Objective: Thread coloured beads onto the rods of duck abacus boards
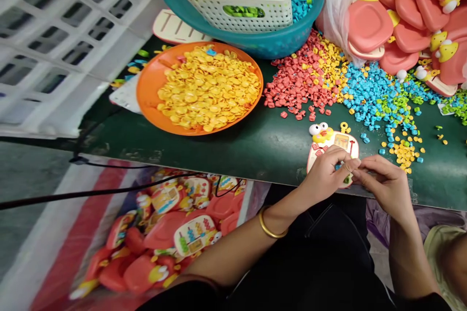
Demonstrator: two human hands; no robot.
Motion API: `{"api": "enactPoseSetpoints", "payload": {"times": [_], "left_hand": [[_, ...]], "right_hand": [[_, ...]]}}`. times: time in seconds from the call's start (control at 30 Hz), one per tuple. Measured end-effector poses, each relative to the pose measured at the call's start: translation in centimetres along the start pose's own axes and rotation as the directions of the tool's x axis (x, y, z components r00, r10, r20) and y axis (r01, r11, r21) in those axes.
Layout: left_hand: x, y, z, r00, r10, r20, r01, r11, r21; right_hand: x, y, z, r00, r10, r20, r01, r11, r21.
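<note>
A cream toy panel (pixel 334 142) with bulging white eyes, a yellow beak and a small printed picture lies at the table's front edge. My left hand (pixel 330 170) rests over its lower part, with thumb and fingers pinched together. Blue and green bits show on the panel beside those fingers. Meeting it from the right, my right hand (pixel 386 182) is also closed in a pinch at the panel's lower right side. Whatever is between the fingertips of either hand is hidden or too small to name.
Loose red pieces (pixel 299 80), blue pieces (pixel 368 90) and yellow pieces (pixel 404 154) lie on the green table (pixel 219 153). An orange bowl (pixel 146 92) holds yellow pieces. Behind stand a teal basin (pixel 255 43) and white basket (pixel 204 12). Assembled toys (pixel 370 19) pile at right; others (pixel 164 233) lie below.
</note>
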State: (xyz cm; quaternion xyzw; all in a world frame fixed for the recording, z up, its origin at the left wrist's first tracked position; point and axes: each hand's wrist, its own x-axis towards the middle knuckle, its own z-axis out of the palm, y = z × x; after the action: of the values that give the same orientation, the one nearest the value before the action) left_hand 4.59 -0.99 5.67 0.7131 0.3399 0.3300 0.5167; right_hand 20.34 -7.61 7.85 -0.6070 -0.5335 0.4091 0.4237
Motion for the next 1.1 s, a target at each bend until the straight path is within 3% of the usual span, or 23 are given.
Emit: {"api": "enactPoseSetpoints", "payload": {"times": [0.07, 0.13, 0.2, 0.27, 0.37, 0.5, 0.6, 0.7, 0.77, 0.8, 0.87, 0.9, 0.93, 0.97, 1.0, 1.07, 1.1], "left_hand": [[0.0, -0.4, -0.5, 0.993, 0.066, -0.095, -0.053, 0.989, 0.139], [-0.3, -1.3, -1.1, 0.952, 0.137, -0.275, -0.035, 0.938, 0.345], [-0.9, -2.7, -1.7, 0.888, 0.148, -0.435, 0.099, 0.862, 0.497], [-1.5, -4.2, -1.9, 0.871, 0.088, -0.483, 0.215, 0.815, 0.538], [-2.2, -5.7, -1.7, 0.898, 0.034, -0.439, 0.212, 0.840, 0.499], [-2.4, -6.1, -1.6, 0.890, 0.098, -0.446, 0.093, 0.917, 0.388], [-2.8, -6.3, -1.6, 0.883, 0.162, -0.440, -0.060, 0.970, 0.237], [-3.5, -6.5, -1.0, 0.850, 0.291, -0.438, -0.280, 0.956, 0.092], [-3.9, -6.4, -0.1, 0.804, 0.338, -0.490, -0.363, 0.930, 0.047], [-4.0, -6.2, 0.3, 0.787, 0.331, -0.521, -0.376, 0.926, 0.020], [-4.4, -5.5, 0.5, 0.805, 0.236, -0.544, -0.340, 0.936, -0.096], [-4.8, -5.1, -0.1, 0.837, 0.153, -0.525, -0.287, 0.940, -0.183], [-5.4, -4.8, -1.2, 0.880, 0.047, -0.473, -0.200, 0.939, -0.279], [-6.3, -4.7, -3.0, 0.907, -0.079, -0.415, -0.084, 0.929, -0.361], [-7.5, -4.7, -5.4, 0.927, -0.218, -0.306, 0.077, 0.908, -0.412], [-11.0, -5.5, -11.7, 0.908, -0.417, -0.040, 0.374, 0.850, -0.371], [-13.0, -6.2, -15.0, 0.883, -0.456, 0.109, 0.467, 0.837, -0.284]], "right_hand": [[1.0, 0.6, -0.1, 0.998, -0.030, -0.056, 0.023, 0.993, -0.113], [2.4, 1.6, -0.2, 0.985, -0.104, -0.139, 0.060, 0.954, -0.293], [4.0, 2.8, -0.2, 0.975, -0.172, -0.143, 0.093, 0.892, -0.442], [5.3, 3.9, -0.1, 0.977, -0.193, -0.088, 0.124, 0.858, -0.499], [6.1, 4.9, 0.1, 0.977, -0.202, -0.063, 0.147, 0.864, -0.482], [6.0, 5.2, 0.0, 0.979, -0.187, -0.078, 0.141, 0.906, -0.398], [5.9, 5.0, -0.8, 0.992, -0.080, -0.100, 0.052, 0.967, -0.250], [5.2, 4.3, -1.1, 0.996, 0.089, 0.020, -0.089, 0.996, -0.016], [4.1, 3.5, -0.2, 0.992, 0.115, 0.047, -0.117, 0.992, 0.040], [3.6, 3.0, 0.5, 0.996, 0.094, 0.007, -0.094, 0.995, 0.031], [2.8, 1.9, 2.3, 0.995, 0.015, -0.098, -0.017, 1.000, -0.021], [2.9, 1.5, 3.2, 0.996, -0.020, -0.092, 0.016, 0.999, -0.047], [3.4, 1.0, 3.7, 0.999, -0.042, -0.014, 0.041, 0.997, -0.064], [4.4, 0.6, 4.0, 0.991, -0.050, 0.126, 0.059, 0.996, -0.069], [6.0, 0.3, 3.9, 0.954, -0.048, 0.297, 0.072, 0.995, -0.072], [10.7, -0.2, 2.7, 0.873, -0.033, 0.487, 0.104, 0.987, -0.121], [13.7, -0.4, 1.7, 0.902, -0.035, 0.431, 0.128, 0.974, -0.189]]}}
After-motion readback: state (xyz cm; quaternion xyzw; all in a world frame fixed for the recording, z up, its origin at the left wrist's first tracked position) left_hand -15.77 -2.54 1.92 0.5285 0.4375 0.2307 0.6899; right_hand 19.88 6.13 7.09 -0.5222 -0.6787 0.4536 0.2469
